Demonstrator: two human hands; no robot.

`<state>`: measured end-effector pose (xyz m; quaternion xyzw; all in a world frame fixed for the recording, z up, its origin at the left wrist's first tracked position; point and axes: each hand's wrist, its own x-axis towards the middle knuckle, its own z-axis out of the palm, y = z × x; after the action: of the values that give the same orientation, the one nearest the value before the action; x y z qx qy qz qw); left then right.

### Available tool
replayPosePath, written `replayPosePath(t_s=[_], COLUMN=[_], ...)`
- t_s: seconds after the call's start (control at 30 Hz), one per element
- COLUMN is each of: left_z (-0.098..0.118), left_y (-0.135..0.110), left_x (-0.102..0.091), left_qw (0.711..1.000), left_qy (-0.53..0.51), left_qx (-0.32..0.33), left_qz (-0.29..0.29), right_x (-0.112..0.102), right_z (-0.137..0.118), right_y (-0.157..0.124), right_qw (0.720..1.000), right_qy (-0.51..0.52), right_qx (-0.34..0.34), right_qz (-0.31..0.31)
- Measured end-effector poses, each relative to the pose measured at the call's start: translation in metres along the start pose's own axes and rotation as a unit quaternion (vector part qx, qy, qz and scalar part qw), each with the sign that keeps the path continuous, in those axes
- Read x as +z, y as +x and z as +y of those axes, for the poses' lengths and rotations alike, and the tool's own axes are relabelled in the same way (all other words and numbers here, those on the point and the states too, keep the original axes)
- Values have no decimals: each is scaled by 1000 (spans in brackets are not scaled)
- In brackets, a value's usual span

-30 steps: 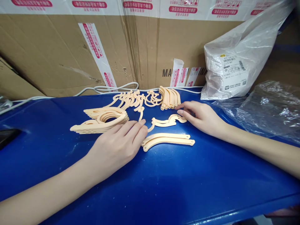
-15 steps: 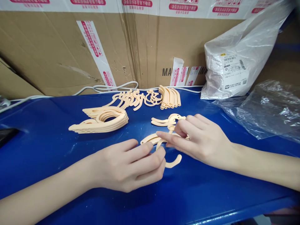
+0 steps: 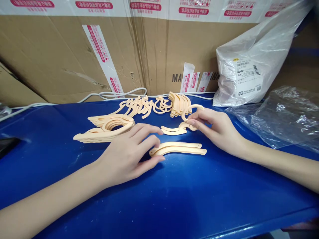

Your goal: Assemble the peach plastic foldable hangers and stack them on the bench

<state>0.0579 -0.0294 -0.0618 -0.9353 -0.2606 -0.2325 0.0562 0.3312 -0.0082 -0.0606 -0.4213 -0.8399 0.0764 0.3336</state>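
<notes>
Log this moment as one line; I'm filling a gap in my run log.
left hand open beside long strips | right hand pinches hook piece | blue table

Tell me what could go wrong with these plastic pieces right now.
The right hand pinches the hook only by fingertips; it could slip onto the small pile and scatter it. The left hand, at the end of the two strips, might nudge them out of line.
</notes>
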Motion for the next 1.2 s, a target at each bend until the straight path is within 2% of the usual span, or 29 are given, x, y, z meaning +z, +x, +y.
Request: replayPosePath(t_s=[0.1,0.27,0.4,0.47,0.57,0.63,0.77,0.83,0.9,0.97,1.03,1.07,1.13,1.2], left_z=[-1,-1,2,3,2,-1,-8,-10,-10,-8,-6,-4,-1,4], left_y=[2,3,0,-1,0,2,11,17,21,25,28,28,26,22], left_x=[0,-1,2,3,-1,-6,-22,-30,-36,-38,-37,-35,-30,-24], left_qw=[999,996,997,999,992,963,849,790,745,728,749,775,847,925], left_qy=[-30,-13,14,-9,-111,-221,-423,-494,-548,-563,-533,-502,-411,-259], left_qx=[-3,49,66,39,-64,-151,-300,-339,-357,-369,-377,-373,-336,-277], left_qz=[-40,-68,-41,-16,0,22,101,126,136,133,113,92,37,-22], right_x=[2,5,4,4,4,2,-1,-1,0,2,5,6,9,11], right_z=[1,-6,-9,-10,-13,-14,-16,-16,-16,-17,-18,-19,-19,-20], right_y=[2,1,1,2,4,5,9,11,13,15,16,17,19,20], right_qw=[995,984,973,962,938,924,908,890,874,875,883,886,890,898], right_qy=[80,155,194,232,298,330,365,396,421,417,400,393,386,376], right_qx=[58,74,105,130,166,180,195,217,234,231,211,200,169,130], right_qz=[-10,-40,-63,-61,-64,-70,-68,-63,-66,-90,-128,-147,-175,-187])
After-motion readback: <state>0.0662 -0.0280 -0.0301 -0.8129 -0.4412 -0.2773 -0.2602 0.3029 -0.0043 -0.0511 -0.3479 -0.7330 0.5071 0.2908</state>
